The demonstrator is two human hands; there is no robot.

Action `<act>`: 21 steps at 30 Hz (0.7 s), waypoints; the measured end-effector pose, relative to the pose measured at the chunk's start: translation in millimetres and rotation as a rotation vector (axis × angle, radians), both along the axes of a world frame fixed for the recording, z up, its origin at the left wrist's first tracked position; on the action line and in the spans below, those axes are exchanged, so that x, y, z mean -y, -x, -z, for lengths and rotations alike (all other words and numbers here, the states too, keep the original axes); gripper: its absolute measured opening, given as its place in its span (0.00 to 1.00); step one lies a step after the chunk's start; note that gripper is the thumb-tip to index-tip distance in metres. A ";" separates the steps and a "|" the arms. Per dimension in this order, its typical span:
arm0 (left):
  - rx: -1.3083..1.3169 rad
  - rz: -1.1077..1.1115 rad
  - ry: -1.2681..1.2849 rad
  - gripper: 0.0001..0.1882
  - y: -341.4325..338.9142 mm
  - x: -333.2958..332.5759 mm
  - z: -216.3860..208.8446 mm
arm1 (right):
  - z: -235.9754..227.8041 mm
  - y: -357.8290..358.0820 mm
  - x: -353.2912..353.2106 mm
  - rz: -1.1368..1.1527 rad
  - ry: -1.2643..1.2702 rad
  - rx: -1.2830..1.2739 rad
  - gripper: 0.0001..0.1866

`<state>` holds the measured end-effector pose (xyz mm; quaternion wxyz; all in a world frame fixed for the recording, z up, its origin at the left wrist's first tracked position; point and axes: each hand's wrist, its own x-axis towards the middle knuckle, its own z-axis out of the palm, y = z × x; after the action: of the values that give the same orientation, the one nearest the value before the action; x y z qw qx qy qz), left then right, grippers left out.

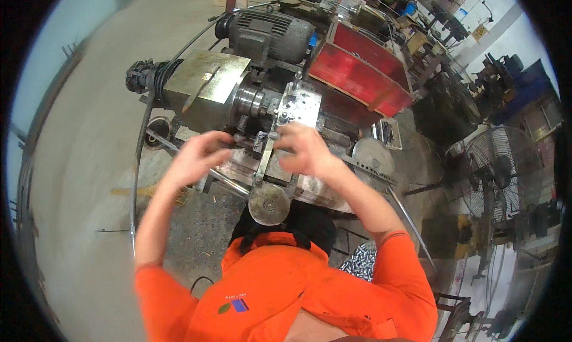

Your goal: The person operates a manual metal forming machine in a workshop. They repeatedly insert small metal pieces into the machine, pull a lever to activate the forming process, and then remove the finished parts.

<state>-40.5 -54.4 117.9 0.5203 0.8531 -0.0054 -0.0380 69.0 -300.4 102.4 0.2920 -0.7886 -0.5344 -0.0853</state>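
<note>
A small lathe stands in front of me, with a steel chuck (pixel 249 100) at the left end of its spindle and a bright metal tool slide (pixel 302 103) to the right. My left hand (pixel 205 156), slightly blurred, hovers left of the slide and below the chuck; its thumb and fingers are apart, with nothing visible between them. The fingers of my right hand (pixel 302 148) are curled at the near edge of the slide. A short metal cylinder (pixel 274 136) shows at their tips; whether they grip it is unclear. A flat bar (pixel 265 158) runs toward a round handwheel (pixel 269 204) near my waist.
Behind the lathe sit a ribbed electric motor (pixel 268 35) and an open red box (pixel 357 74). A long metal rod (pixel 229 183) slants below my left hand. At right stands a caged fan (pixel 491 169). Many small metal parts (pixel 360 261) lie in a container by my right elbow.
</note>
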 end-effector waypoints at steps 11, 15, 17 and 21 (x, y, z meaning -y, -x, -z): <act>-0.410 -0.482 -0.745 0.20 159.8 -147.7 65.9 | 53.3 -96.6 -63.6 0.313 0.374 0.005 0.12; -0.211 -0.770 -0.631 0.18 172.9 -142.2 125.3 | 40.9 -89.9 -67.7 0.261 0.410 -0.104 0.18; -0.214 -0.736 -0.700 0.17 169.0 -144.4 123.1 | 42.9 -91.9 -69.8 0.233 0.398 -0.099 0.18; -0.298 -0.761 -0.757 0.14 160.7 -145.0 120.2 | 35.1 -92.3 -73.3 0.207 0.471 -0.143 0.18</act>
<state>-201.2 90.6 -2.3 0.1499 0.9077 0.3906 0.0330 161.3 -227.0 67.4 0.1270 -0.8893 -0.4341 0.0678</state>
